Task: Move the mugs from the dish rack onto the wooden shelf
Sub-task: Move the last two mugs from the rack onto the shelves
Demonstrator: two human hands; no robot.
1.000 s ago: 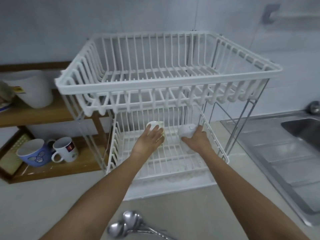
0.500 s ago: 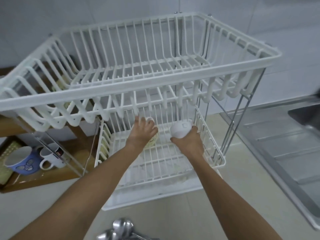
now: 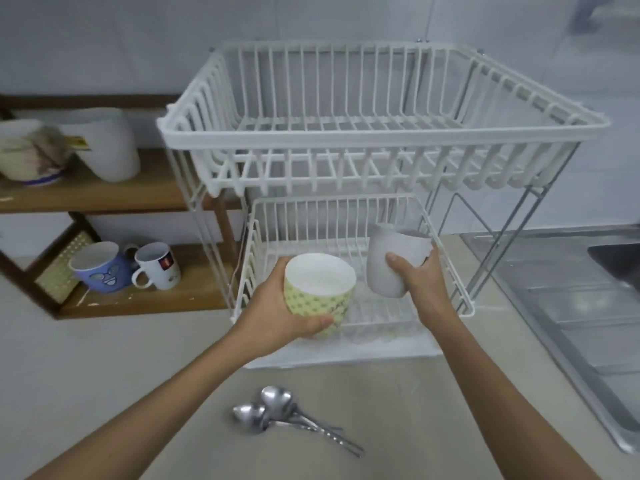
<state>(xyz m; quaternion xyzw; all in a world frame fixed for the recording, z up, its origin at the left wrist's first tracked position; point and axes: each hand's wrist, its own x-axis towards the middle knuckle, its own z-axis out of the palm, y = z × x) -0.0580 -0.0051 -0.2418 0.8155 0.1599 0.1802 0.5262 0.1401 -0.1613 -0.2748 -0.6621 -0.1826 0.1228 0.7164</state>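
My left hand (image 3: 277,317) grips a yellow-green patterned mug (image 3: 320,291) with a white inside, held at the front left of the white dish rack's lower tier (image 3: 450,271). My right hand (image 3: 420,282) grips a plain white mug (image 3: 389,261), tilted, above the same tier. Both mugs are lifted off the wires. The wooden shelf (image 3: 194,292) stands to the left; on its lower board sit a blue mug (image 3: 100,268) and a white mug with a red mark (image 3: 157,266).
The rack's upper basket (image 3: 346,133) overhangs the lower tier. A white container (image 3: 107,143) and a bowl (image 3: 27,157) sit on the upper shelf board. Spoons (image 3: 277,410) lie on the counter near me. A steel sink drainboard (image 3: 571,289) is on the right.
Both hands closed on the mugs deep in the lower tier, lifted them and drew them toward me to the tier's front. The view pulled back and turned left.
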